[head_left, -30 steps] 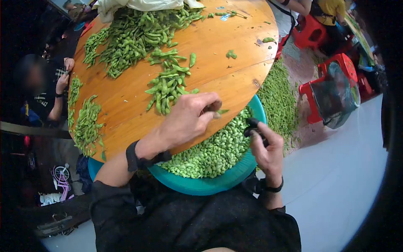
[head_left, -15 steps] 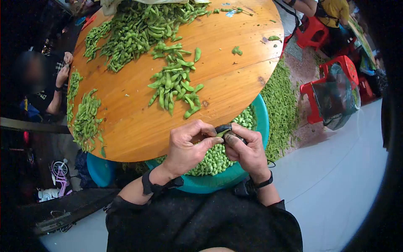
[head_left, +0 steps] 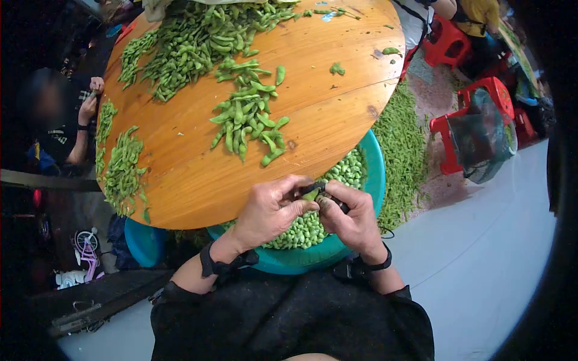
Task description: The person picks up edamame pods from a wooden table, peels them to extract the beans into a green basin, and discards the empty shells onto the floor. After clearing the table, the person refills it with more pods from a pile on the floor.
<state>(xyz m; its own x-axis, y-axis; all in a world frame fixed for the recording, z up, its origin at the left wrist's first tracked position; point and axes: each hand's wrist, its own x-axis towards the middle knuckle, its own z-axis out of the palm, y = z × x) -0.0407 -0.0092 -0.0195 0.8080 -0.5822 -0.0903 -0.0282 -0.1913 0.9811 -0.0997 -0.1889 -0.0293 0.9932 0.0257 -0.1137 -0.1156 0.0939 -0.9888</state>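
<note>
A green edamame pod (head_left: 311, 195) is pinched between the fingertips of my left hand (head_left: 265, 209). My right hand (head_left: 351, 216) closes on the pod's other end, thumb and index finger meeting there. Black coverings wrap some of the fingertips, and fingers partly hide the pod. Both hands are over a teal basin (head_left: 377, 174) holding shelled green beans (head_left: 306, 233). Just beyond, on the round wooden table (head_left: 198, 186), lies a loose cluster of unopened pods (head_left: 247, 123).
A large heap of pods (head_left: 198, 45) covers the table's far side, with a smaller pile (head_left: 123, 162) at left. Across the left edge sits another person (head_left: 57, 120), hands raised. Empty pods (head_left: 400, 159) carpet the floor at right, near red stools (head_left: 448, 141). A blue tub (head_left: 143, 242) stands lower left.
My hands have turned slightly and the pod now shows more upright between the fingertips. My left hand has shifted a little to the left. The view has moved slightly.
</note>
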